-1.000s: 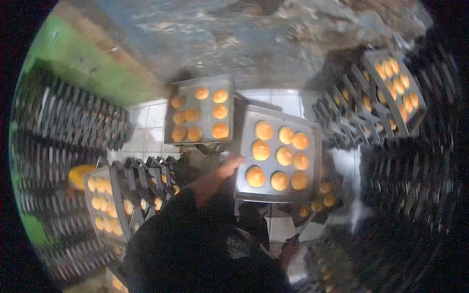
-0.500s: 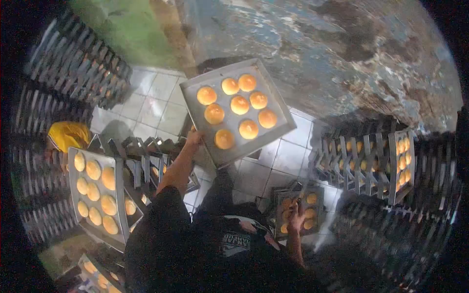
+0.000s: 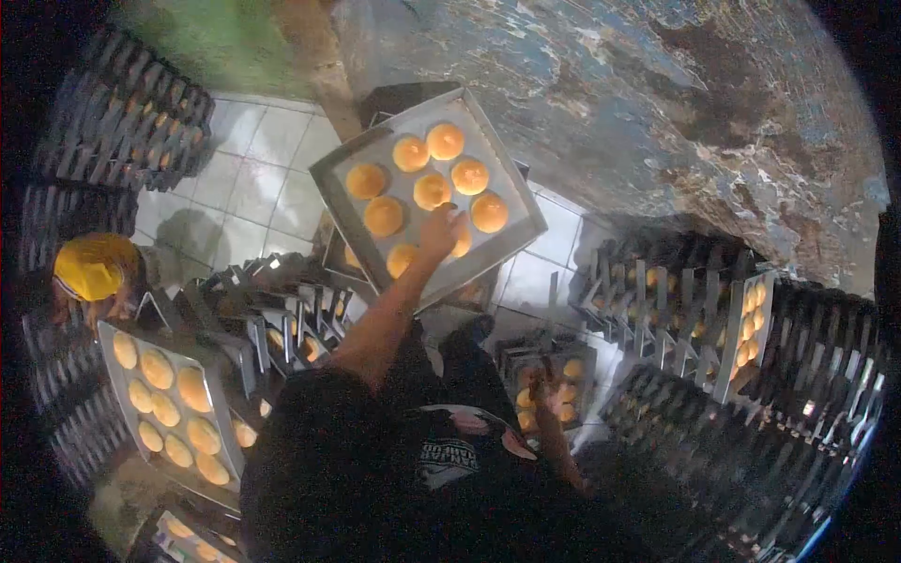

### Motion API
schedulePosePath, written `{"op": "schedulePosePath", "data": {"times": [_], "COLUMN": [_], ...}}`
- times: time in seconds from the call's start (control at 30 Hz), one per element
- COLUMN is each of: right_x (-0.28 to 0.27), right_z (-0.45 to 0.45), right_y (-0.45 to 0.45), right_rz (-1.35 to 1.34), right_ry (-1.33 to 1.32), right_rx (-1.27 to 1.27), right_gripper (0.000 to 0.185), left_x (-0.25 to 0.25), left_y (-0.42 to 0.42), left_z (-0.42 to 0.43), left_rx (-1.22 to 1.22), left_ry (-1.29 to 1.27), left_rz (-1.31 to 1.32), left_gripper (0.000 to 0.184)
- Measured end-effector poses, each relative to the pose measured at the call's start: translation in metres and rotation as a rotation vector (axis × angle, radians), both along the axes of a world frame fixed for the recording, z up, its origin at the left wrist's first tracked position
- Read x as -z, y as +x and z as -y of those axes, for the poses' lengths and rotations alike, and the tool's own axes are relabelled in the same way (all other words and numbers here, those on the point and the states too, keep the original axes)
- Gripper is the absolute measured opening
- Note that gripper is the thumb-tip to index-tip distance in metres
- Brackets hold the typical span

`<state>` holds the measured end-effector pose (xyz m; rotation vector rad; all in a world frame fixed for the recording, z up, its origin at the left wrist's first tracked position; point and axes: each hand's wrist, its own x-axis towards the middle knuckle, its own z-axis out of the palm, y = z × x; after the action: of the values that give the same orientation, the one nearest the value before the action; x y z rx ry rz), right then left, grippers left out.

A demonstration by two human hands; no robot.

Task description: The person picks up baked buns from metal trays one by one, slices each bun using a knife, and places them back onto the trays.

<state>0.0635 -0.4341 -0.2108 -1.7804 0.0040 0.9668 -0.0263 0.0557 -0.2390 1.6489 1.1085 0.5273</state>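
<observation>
A square metal baking tray [image 3: 334, 169] of round golden buns tops a stack in front of me. My left hand [image 3: 443, 233] is over this tray, its fingers curled in at a bun [image 3: 463, 243] that it partly covers. What those fingers pinch, if anything, I cannot make out. Low on the right, my right hand [image 3: 554, 399] is above a second tray [image 3: 587, 375] of buns. Its fingers look closed around something dark and thin, too blurred to name. Beneath the front tray, the edge of another bun tray [image 3: 338, 258] shows.
Tall stacks of trays surround me; a tilted tray of buns [image 3: 214, 375] stands at the left, another [image 3: 741, 352] at the right. A person in a yellow cap [image 3: 92, 267] is at the far left. A peeling wall [image 3: 601, 113] rises ahead above the tiled floor [image 3: 253, 188].
My left hand has let go of the tray's near left edge and moved in over the buns. The view has shifted slightly; my right hand stays over the low tray.
</observation>
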Motion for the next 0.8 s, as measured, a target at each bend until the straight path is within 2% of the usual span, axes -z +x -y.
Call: {"op": "schedulePosePath", "data": {"times": [0.03,0.07,0.13,0.17,0.2,0.27,0.3,0.33,0.4,0.43,0.5,0.53,0.57,0.6,0.63,0.67,0.73,0.8], "right_x": [0.009,0.017,-0.015,-0.033,-0.051,-0.069,-0.072,-0.072,-0.066,-0.072,-0.085,-0.08,-0.072,-0.057,-0.041,-0.047,-0.113,-0.167], "right_z": [0.013,0.032,0.021,0.008,-0.007,-0.017,-0.018,-0.019,-0.01,-0.017,-0.035,-0.041,-0.043,-0.043,-0.043,-0.058,-0.123,-0.167], "right_y": [0.008,0.016,0.015,0.015,0.016,0.027,0.037,0.045,0.069,0.079,0.099,0.111,0.125,0.136,0.148,0.154,0.156,0.149], "right_rz": [-0.268,-0.444,-0.127,0.066,0.148,0.206,0.207,0.204,0.205,0.204,0.378,0.378,0.349,0.333,0.316,0.312,0.263,0.215], "right_ry": [0.257,0.399,0.151,-0.03,-0.102,-0.134,-0.134,-0.131,-0.247,-0.232,-0.218,-0.205,-0.248,-0.266,-0.283,-0.205,0.066,0.232], "right_rx": [0.183,0.258,0.128,0.018,-0.022,-0.054,-0.063,-0.066,-0.139,-0.139,-0.224,-0.216,-0.281,-0.309,-0.338,-0.346,-0.338,-0.353], "right_gripper": [0.049,0.05,0.045,0.043,0.04,0.035,0.033,0.031,0.028,0.028,0.026,0.026,0.027,0.027,0.028,0.029,0.032,0.034], "left_x": [0.024,0.044,0.08,0.106,0.106,0.075,0.04,0.025,0.009,0.014,0.033,0.071,0.122,0.145,0.121,0.071,-0.012,-0.074], "left_y": [0.029,0.048,0.088,0.098,0.103,0.11,0.109,0.114,0.127,0.133,0.142,0.143,0.14,0.139,0.137,0.132,0.131,0.124], "left_z": [-0.001,-0.001,0.003,0.004,0.004,0.003,0.01,0.017,0.025,0.031,0.039,0.039,0.038,0.041,0.047,0.051,0.044,0.039], "left_rx": [0.07,0.066,0.042,0.118,0.113,0.159,0.094,0.098,0.063,0.057,0.137,0.138,0.065,-0.005,0.003,-0.034,-0.066,-0.004], "left_ry": [0.062,0.055,0.008,0.272,0.27,-0.112,-0.098,-0.086,0.011,0.025,0.072,0.088,-0.175,-0.435,-0.425,-0.392,-0.32,-0.651], "left_rz": [-0.098,-0.086,-0.265,-0.255,-0.248,-0.271,-0.22,-0.227,-0.59,-0.592,-0.617,-0.618,-0.173,0.276,0.271,0.31,0.344,0.748], "left_gripper": [0.055,0.055,0.059,0.06,0.06,0.055,0.051,0.051,0.075,0.075,0.052,0.052,0.054,0.056,0.056,0.055,0.055,0.042]}}
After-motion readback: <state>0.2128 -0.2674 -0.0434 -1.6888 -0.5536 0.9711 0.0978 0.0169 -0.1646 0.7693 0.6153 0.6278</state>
